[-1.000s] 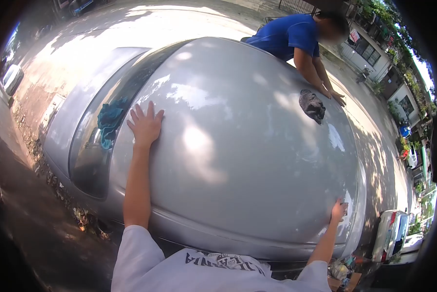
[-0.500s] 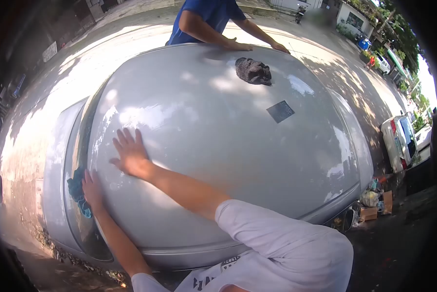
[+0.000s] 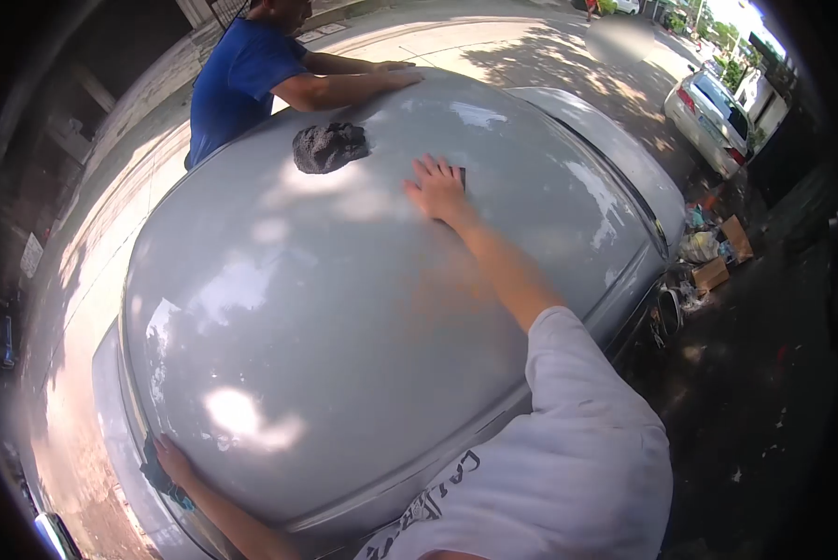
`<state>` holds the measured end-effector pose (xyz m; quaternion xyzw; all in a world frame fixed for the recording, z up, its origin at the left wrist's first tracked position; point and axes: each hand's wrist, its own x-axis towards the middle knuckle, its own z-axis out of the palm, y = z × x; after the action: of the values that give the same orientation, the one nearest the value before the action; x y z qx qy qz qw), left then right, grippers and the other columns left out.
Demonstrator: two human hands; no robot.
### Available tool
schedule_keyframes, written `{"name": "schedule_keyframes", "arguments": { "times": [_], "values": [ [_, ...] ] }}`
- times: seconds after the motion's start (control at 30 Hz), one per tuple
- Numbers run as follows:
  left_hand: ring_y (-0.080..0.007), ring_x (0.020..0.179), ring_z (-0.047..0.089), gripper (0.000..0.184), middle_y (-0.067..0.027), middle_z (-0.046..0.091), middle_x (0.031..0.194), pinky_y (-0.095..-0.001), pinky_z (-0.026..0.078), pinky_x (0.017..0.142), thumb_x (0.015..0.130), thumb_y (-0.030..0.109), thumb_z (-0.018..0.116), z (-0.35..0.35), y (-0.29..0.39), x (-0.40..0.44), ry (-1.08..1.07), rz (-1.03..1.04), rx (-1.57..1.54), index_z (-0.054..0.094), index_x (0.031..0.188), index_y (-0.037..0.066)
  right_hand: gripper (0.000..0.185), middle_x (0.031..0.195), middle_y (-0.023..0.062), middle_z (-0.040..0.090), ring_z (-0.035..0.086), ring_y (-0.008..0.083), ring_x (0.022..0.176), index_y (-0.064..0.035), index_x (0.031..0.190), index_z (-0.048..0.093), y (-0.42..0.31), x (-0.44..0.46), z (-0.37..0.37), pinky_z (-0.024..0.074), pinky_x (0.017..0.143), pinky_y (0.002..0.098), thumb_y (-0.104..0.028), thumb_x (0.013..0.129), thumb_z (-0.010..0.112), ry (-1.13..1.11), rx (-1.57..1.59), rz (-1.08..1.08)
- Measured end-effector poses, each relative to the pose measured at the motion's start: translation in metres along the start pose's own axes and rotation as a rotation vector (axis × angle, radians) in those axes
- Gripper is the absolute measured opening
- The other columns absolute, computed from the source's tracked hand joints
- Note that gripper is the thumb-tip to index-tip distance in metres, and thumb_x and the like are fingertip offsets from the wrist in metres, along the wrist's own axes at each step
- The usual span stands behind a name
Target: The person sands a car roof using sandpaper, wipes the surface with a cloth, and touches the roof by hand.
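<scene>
My right hand (image 3: 439, 191) lies flat with fingers stretched on the silver-grey car roof (image 3: 344, 289). It covers most of a dark square sheet (image 3: 463, 175), whose edge shows beside the fingertips. A crumpled dark grey cloth (image 3: 330, 147) rests on the roof to the left of that hand. My left hand (image 3: 174, 464) is at the roof's edge at lower left, its fingers against a bunched teal cloth (image 3: 157, 469) that it appears to hold; part of the grip is hidden.
Across the roof a person in a blue shirt (image 3: 237, 79) leans with both hands on the far edge. A parked silver car (image 3: 708, 121) stands at upper right. Cardboard boxes (image 3: 711, 274) and bagged rubbish (image 3: 699, 246) lie on the ground at right.
My right hand has moved from the left part of the roof across to the dark sheet. My left hand stays by the teal cloth. The view has turned, and the other person appears farther left.
</scene>
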<state>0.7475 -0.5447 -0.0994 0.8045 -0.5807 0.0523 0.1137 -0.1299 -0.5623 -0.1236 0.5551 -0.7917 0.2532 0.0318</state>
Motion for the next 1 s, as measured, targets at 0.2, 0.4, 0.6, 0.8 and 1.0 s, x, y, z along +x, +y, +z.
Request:
{"name": "schedule_keyframes", "arguments": {
  "times": [0.2, 0.4, 0.6, 0.8, 1.0],
  "values": [
    [-0.0378, 0.147, 0.021, 0.062, -0.0152, 0.023, 0.160, -0.0628, 0.018, 0.114, 0.100, 0.059, 0.027, -0.053, 0.236, -0.083, 0.006, -0.124, 0.140, 0.030, 0.154, 0.028, 0.063, 0.157, 0.0173, 0.029, 0.024, 0.0370, 0.146, -0.0113, 0.147, 0.039, 0.109, -0.141, -0.087, 0.0179, 0.117, 0.0565, -0.048, 0.098, 0.047, -0.025, -0.053, 0.252],
    [-0.0344, 0.148, 0.020, 0.052, -0.0134, 0.027, 0.159, -0.0547, 0.014, 0.118, 0.099, 0.041, 0.048, -0.055, 0.504, -0.242, -0.109, 0.885, -0.161, 0.044, 0.148, 0.023, 0.060, 0.157, 0.0202, 0.028, 0.022, 0.0394, 0.146, -0.0104, 0.145, 0.043, 0.062, -0.242, -0.123, 0.0166, 0.117, 0.0579, -0.040, 0.095, 0.056, 0.012, 0.021, 0.316],
    [-0.0311, 0.146, 0.026, 0.046, -0.0120, 0.031, 0.157, -0.0530, 0.019, 0.118, 0.096, 0.042, 0.055, -0.058, 0.534, -0.342, -0.395, 1.578, -0.390, 0.054, 0.139, 0.026, 0.067, 0.157, 0.0205, 0.028, 0.024, 0.0417, 0.145, -0.0118, 0.146, 0.042, 0.068, -0.281, -0.170, 0.0194, 0.115, 0.0583, -0.022, 0.087, 0.069, -0.064, 0.440, 0.137],
    [-0.0374, 0.144, 0.028, 0.049, -0.0169, 0.033, 0.155, -0.0557, 0.019, 0.117, 0.096, 0.042, 0.054, -0.081, 0.340, -0.198, -0.016, 0.644, -0.250, 0.052, 0.141, 0.021, 0.065, 0.144, 0.0163, 0.047, 0.041, 0.0363, 0.135, -0.0089, 0.142, 0.047, 0.106, -0.292, -0.165, 0.0356, 0.110, 0.0427, -0.002, 0.082, 0.071, -0.104, 0.276, 0.091],
    [-0.0389, 0.143, 0.029, 0.058, -0.0193, 0.033, 0.154, -0.0619, 0.024, 0.111, 0.099, 0.052, 0.040, -0.039, 0.001, -0.173, 0.097, -0.032, -0.075, 0.036, 0.151, 0.027, 0.079, 0.119, 0.0128, 0.056, 0.056, 0.0265, 0.107, -0.0103, 0.144, 0.046, 0.133, -0.258, -0.161, 0.0457, 0.095, 0.0379, 0.000, 0.072, 0.079, -0.147, 0.265, 0.251]
  ]
}}
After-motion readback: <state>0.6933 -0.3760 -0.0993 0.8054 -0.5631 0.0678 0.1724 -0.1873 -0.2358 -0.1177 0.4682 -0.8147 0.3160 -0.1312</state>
